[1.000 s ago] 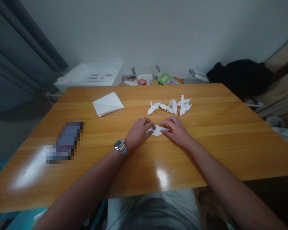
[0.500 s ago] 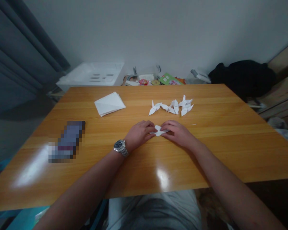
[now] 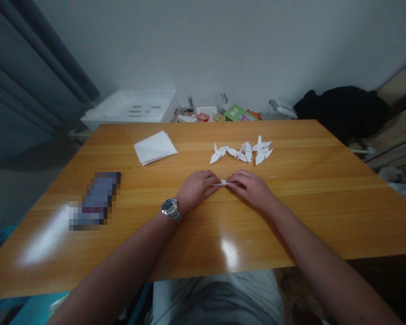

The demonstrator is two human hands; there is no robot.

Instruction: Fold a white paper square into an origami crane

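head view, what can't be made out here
Folded paper: head view, partly covered by the left hand and right hand.
Pixelated dark object: head view, mosaic blocks hide its details.
Green booklet: head view, print too small and blurred to read.
Turquoise surface: head view, cut off by the bottom edge.

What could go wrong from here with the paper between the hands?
First, the left hand and right hand grip opposite ends of the small white paper, so an uneven pull might tear it or crease it askew.

Second, their fingers cover much of it, so a misaligned edge could go unnoticed.

Third, the folded paper figures lie just beyond the hands, so a forward slip might knock or crush one.
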